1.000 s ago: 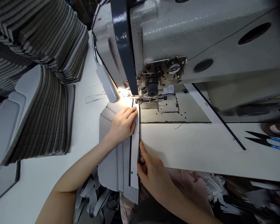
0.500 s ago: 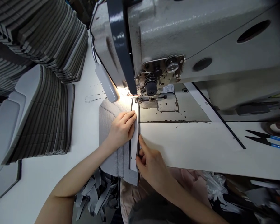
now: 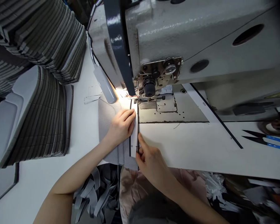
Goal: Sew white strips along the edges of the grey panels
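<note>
1. White worktop spreads out before me, with a big grey sewing machine standing along its far side and a small lamp throwing a bright patch of light at the needle.

2. From where I stand, the grey padded panel lies left of the machine's metal plate; its far end is up by the needle and its near end reaches the worktop's near edge.

3. On the panel's right side lies a white strip bordered by a black line, its far end at the needle.

4. Someone's left hand rests on top of panel and strip, fingers together and slightly bent, tips pressing down on the strip, not closed around anything.

5. Nearer the worktop's near edge, the right hand is at the panel's right edge: forefinger stretched along it, thumb by the strip, other fingers curled. Whether they pinch the edge, I can't tell.

6. Toward the worktop's left side stand stacks of grey padded pieces.

7. Over on the right side, another white strip slants out from beneath the machine toward the near edge, and blue-handled snips lie beyond it.

8. Below the near edge, grey fabric scraps hang in a bunch.
</note>
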A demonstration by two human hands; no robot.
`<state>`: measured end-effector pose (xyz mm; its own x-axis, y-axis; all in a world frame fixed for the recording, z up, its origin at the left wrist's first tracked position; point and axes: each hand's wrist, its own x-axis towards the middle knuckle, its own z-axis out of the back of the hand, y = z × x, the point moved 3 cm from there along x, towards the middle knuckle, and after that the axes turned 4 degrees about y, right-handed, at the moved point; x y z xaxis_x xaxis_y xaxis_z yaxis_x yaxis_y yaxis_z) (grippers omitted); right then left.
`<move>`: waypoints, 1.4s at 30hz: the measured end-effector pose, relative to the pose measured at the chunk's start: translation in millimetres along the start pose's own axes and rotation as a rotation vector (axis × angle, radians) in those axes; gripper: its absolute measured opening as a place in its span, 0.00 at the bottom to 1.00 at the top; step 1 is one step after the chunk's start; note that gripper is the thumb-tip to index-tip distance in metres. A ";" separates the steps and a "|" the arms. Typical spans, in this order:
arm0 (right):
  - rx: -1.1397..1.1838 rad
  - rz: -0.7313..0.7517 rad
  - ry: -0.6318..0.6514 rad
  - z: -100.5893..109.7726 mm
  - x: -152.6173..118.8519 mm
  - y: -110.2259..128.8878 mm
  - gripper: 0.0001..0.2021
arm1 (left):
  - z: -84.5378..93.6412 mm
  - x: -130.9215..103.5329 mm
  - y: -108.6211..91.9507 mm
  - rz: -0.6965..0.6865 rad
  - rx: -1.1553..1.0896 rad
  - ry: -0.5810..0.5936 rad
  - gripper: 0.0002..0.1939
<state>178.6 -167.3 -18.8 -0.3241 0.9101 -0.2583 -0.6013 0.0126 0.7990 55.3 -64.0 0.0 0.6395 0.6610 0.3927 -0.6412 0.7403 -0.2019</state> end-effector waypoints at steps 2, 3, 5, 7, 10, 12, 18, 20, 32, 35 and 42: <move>0.011 -0.005 -0.015 1.7 3.3 0.0 0.32 | 1.3 -3.4 -3.3 0.010 0.005 -0.010 0.15; 0.016 -0.008 -0.020 2.6 4.0 0.1 0.31 | 1.5 -4.2 -4.0 0.015 0.004 -0.015 0.15; 0.031 -0.013 -0.021 4.1 3.7 0.4 0.32 | 1.0 -3.6 -3.1 0.020 -0.005 -0.022 0.14; 0.062 -0.011 -0.004 5.6 2.5 1.0 0.33 | -0.7 -0.4 0.4 0.018 -0.013 -0.017 0.14; 0.103 -0.008 0.016 7.0 3.1 1.2 0.34 | -3.1 6.0 7.6 0.016 -0.003 -0.010 0.14; 0.084 -0.009 0.000 7.6 6.2 0.4 0.33 | -3.5 9.1 11.0 0.014 0.008 -0.013 0.14; 0.037 -0.021 -0.010 10.9 20.7 -1.2 0.31 | -0.3 4.2 5.1 -0.003 0.000 0.025 0.15; 0.067 -0.035 0.006 14.2 25.0 -0.9 0.30 | 1.7 -1.2 -0.3 -0.014 0.011 0.012 0.16; 0.268 -0.053 -0.035 34.2 49.1 -0.7 0.40 | -3.2 0.5 7.2 -0.017 0.010 -0.015 0.14; 0.314 -0.043 -0.053 38.4 55.9 -0.2 0.41 | -5.8 6.1 12.8 -0.043 0.019 -0.039 0.13; 0.123 0.006 -0.112 47.3 70.4 0.9 0.41 | -7.9 13.9 17.1 -0.032 0.035 -0.046 0.11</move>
<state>189.8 -83.6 -10.5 -0.2397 0.9507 -0.1968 -0.5034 0.0517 0.8625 56.6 -41.2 -5.1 0.6401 0.6304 0.4391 -0.6361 0.7554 -0.1572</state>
